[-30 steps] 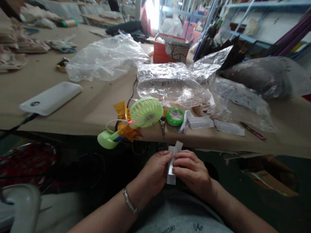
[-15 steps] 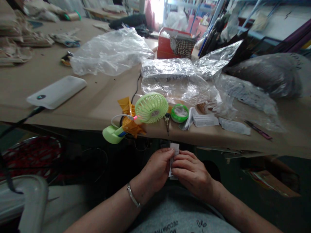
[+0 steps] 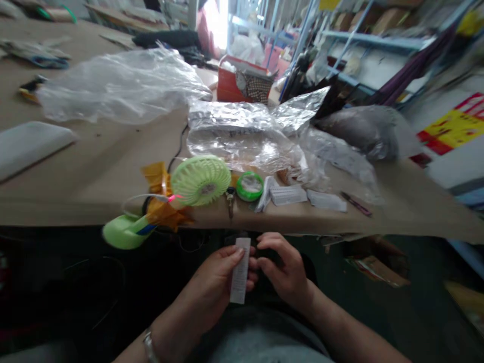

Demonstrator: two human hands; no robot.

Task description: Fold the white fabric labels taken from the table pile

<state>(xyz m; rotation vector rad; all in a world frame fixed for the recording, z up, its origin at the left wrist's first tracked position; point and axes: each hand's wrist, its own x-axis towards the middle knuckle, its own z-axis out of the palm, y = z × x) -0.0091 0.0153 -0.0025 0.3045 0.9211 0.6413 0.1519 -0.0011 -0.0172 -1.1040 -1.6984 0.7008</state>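
Observation:
Below the table edge, over my lap, my left hand point(image 3: 217, 277) pinches a narrow white paper label strip point(image 3: 240, 270) and holds it upright. My right hand point(image 3: 282, 267) is just to the right of the strip with its fingers curled, apart from the paper; I cannot make out anything in it. Above them on the brown table point(image 3: 94, 171) lie more white label strips point(image 3: 289, 195) near the edge.
A light green handheld fan point(image 3: 200, 180) taped with yellow tape hangs over the table edge. Beside it sit a green tape roll point(image 3: 250, 185), a key point(image 3: 230, 199), crumpled clear plastic bags point(image 3: 245, 136), a white power bank point(image 3: 26, 146), a red box point(image 3: 242, 83) and a purple-handled tool point(image 3: 356, 203).
The camera swung to the right. My right hand let go of the label strip and drew slightly away; my left hand alone holds it now.

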